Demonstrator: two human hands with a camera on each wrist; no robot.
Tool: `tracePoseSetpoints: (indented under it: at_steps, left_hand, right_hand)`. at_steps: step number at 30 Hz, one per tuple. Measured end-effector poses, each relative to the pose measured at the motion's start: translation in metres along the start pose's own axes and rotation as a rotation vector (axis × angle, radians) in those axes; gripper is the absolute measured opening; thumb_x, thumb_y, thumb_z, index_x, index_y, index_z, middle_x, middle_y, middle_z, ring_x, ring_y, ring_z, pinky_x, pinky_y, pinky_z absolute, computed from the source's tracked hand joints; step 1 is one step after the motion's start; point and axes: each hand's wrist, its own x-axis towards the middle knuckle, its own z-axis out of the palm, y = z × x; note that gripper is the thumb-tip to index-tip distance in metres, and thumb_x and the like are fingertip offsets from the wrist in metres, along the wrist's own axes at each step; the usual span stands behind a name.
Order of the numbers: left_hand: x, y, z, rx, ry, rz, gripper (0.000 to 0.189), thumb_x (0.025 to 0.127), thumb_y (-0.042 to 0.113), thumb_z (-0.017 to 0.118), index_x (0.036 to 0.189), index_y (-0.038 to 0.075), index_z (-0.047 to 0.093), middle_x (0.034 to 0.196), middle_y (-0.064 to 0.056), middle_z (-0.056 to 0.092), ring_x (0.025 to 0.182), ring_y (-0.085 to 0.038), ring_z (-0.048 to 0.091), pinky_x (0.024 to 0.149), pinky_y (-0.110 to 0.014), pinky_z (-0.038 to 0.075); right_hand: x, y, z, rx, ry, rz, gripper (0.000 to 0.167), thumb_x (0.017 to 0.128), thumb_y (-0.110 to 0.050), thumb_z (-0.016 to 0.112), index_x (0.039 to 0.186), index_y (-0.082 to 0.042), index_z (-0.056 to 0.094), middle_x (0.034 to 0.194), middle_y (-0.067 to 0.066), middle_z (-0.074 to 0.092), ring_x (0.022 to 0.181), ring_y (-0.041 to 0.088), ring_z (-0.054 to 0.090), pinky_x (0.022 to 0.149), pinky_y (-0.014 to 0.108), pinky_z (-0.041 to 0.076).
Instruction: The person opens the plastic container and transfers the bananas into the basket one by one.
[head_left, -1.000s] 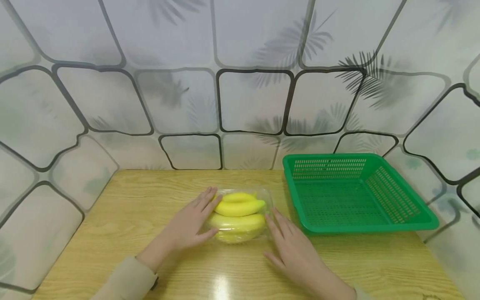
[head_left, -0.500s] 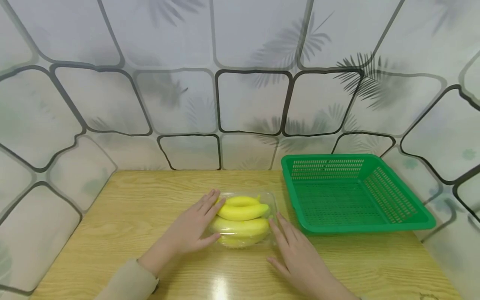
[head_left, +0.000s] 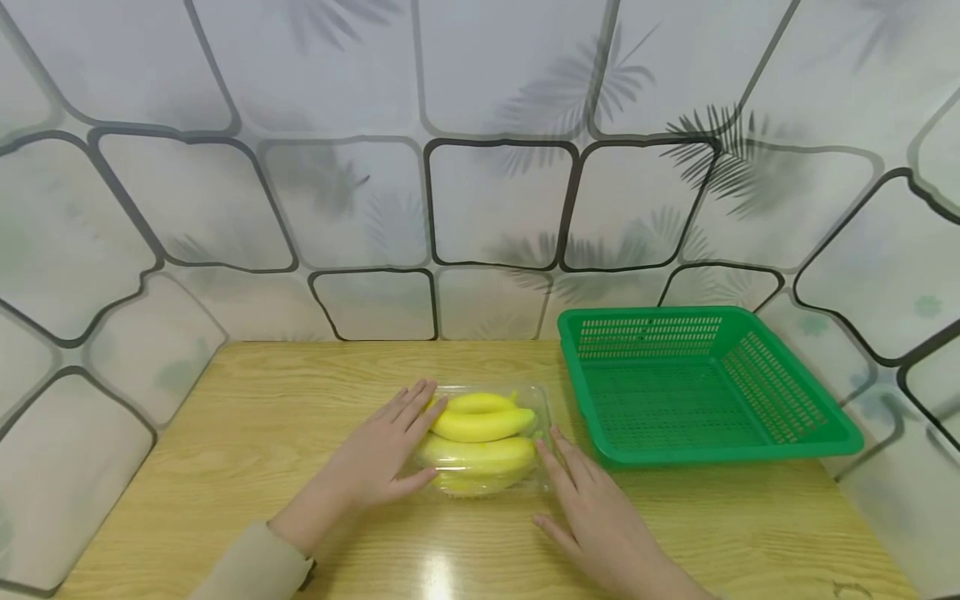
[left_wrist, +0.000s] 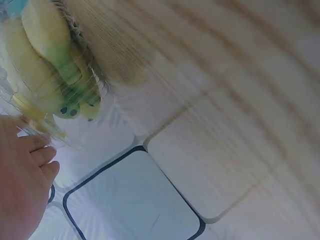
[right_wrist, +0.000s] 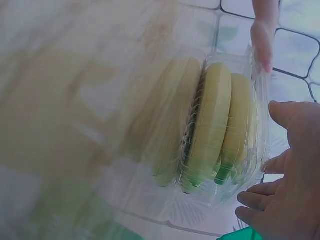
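Note:
In the head view, a clear plastic box holding several yellow bananas rests on the wooden table, between both hands. My left hand lies along its left side, fingers extended and fingertips touching the far left corner. On the opposite side, my right hand has its fingertips at the box's right edge, thumb apart from the box. The right wrist view shows the right hand with loosely spread fingers beside the box. Only part of the left hand appears in the left wrist view, below the bananas.
A green plastic basket with slotted sides stands to the right of the box, close to my right hand. The pale wooden table meets a patterned wall at its back edge, with more patterned wall on both sides.
The box of bananas shifted slightly toward me over the first half second, with both hands moving along beside it. Since then, box and hands look still; the head view has turned slightly right.

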Motion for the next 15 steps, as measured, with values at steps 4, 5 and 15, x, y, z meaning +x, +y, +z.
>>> tracePoseSetpoints:
  at_steps: [4, 5, 15]
  left_hand:
    - [-0.0001, -0.0007, -0.001, 0.008, -0.028, -0.002, 0.089, 0.102, 0.058, 0.055, 0.166, 0.002, 0.03, 0.175, -0.022, 0.021, 0.162, -0.04, 0.029, 0.132, -0.051, 0.032]
    - [-0.0003, -0.0009, -0.0013, 0.008, -0.039, -0.004, 0.09, 0.102, 0.058, 0.055, 0.167, 0.002, 0.029, 0.176, -0.022, 0.02, 0.162, -0.039, 0.028, 0.132, -0.051, 0.031]
    - [0.0003, -0.0019, -0.0054, 0.077, -0.01, 0.065, 0.085, 0.106, 0.061, 0.048, 0.165, 0.003, 0.034, 0.173, -0.02, 0.031, 0.159, -0.038, 0.035, 0.131, -0.051, 0.033]
  right_hand:
    - [-0.0009, -0.0013, -0.0004, 0.015, -0.001, 0.014, 0.091, 0.095, -0.047, 0.076, 0.164, -0.003, 0.036, 0.17, 0.021, 0.037, 0.144, 0.038, 0.056, 0.114, 0.053, 0.055]
    - [-0.0012, -0.0014, -0.0005, 0.018, 0.0, 0.016, 0.091, 0.095, -0.047, 0.076, 0.164, -0.003, 0.036, 0.17, 0.021, 0.037, 0.143, 0.038, 0.056, 0.113, 0.053, 0.055]
    - [-0.0056, 0.0005, 0.0002, 0.113, 0.033, 0.029, 0.089, 0.095, -0.04, 0.077, 0.163, -0.001, 0.036, 0.169, 0.021, 0.039, 0.143, 0.041, 0.055, 0.113, 0.057, 0.054]
